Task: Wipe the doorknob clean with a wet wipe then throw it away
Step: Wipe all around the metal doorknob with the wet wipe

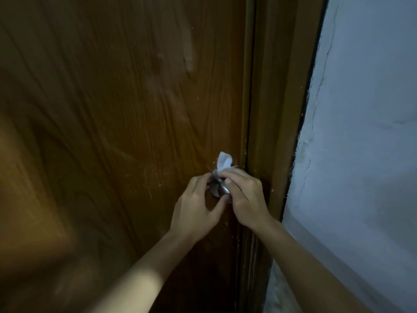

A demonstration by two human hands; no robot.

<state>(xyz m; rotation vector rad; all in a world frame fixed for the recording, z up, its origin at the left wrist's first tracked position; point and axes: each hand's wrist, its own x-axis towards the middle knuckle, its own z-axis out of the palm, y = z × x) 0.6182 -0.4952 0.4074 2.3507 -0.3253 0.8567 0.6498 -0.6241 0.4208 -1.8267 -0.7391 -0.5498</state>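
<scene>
The doorknob is a round metal knob set near the right edge of a brown wooden door, low and a little right of the picture's middle. Only a strip of its shiny face shows between the two hands that crowd around it.

The wet wipe is a small white crumpled cloth. It sits at the knob's 12 o'clock, its loose end sticking up above the fingers while its lower part is tucked under the right hand against the top of the knob.

The right hand comes in from 5 o'clock. Its fingers curl over the top and right side of the knob, pinching the wipe against the metal, so this hand is closed on the wipe.

The left hand comes in from 7 o'clock. Its fingertips touch the knob's left side at about 9 o'clock and its thumb reaches under the knob toward 6 o'clock, a loose hold on the knob itself. The two hands are close together, nearly touching below the knob.

At the knob's 3 o'clock, just beside it, runs the door frame, a darker brown upright strip. Past the frame, further toward 3 o'clock, is a pale painted wall with cracks and rough patches along its edge
</scene>
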